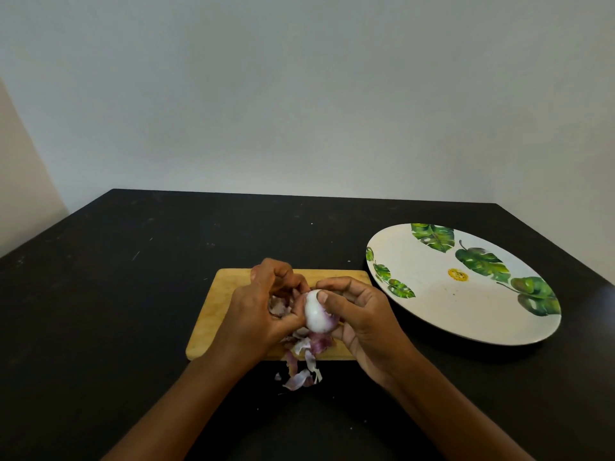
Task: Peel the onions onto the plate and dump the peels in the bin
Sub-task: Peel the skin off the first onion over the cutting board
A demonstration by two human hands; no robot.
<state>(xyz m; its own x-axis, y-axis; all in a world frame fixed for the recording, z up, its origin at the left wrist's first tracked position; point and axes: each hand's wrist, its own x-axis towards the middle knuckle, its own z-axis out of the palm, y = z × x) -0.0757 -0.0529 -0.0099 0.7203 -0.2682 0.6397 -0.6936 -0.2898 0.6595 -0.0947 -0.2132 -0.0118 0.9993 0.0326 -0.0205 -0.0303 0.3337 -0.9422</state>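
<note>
Left hand (256,314) fingers curl round loose peels (278,306) against the onion (316,311). Right hand (361,324) fingers grip the mostly bare onion over the cutting board (213,311). Peel pile (304,367) spills onto the bench (100,294). Plate (432,294) at right, apart.

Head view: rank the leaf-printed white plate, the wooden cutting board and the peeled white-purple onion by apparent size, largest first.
1. leaf-printed white plate
2. wooden cutting board, close behind and partly covered, so this order is unsure
3. peeled white-purple onion, clearly smallest
</note>
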